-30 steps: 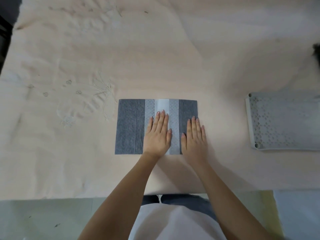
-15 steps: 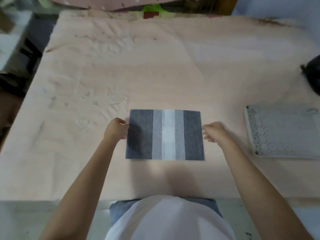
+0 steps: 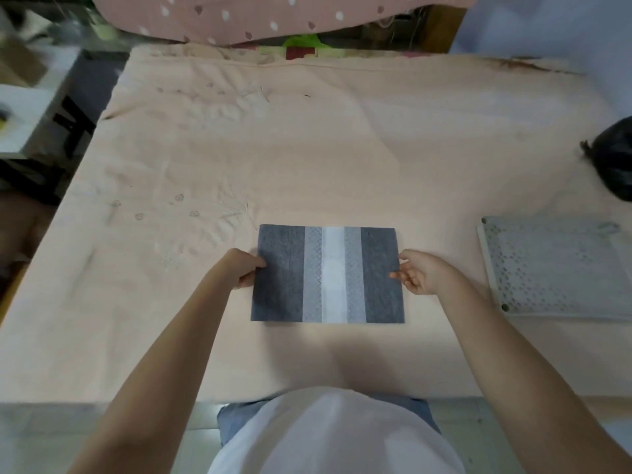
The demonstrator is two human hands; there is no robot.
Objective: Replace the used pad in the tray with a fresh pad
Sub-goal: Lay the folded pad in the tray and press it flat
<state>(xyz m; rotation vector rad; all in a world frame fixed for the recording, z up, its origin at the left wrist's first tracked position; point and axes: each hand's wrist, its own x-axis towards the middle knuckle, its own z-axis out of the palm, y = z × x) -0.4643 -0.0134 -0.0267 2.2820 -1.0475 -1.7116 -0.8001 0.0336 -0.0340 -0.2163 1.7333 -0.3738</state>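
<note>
We see a broad surface (image 3: 342, 148) covered with a peach cloth, faintly embroidered with flowers and creased. Beyond its far edge hangs a pink fabric (image 3: 273, 15) with pale spots. At the left stands a white shelf unit (image 3: 30, 114) over dark shadow. A pale bluish wall (image 3: 547, 22) rises at the upper right. The near floor (image 3: 51, 439) looks greyish green. Light is soft and even.

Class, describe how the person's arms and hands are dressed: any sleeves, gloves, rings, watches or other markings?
Both forearms are bare, with no sleeves in view. The left hand and right hand wear no gloves. No rings, watches or bracelets show. The nails are too small to judge here. Near the bottom edge a white top shows over blue trousers.
</note>
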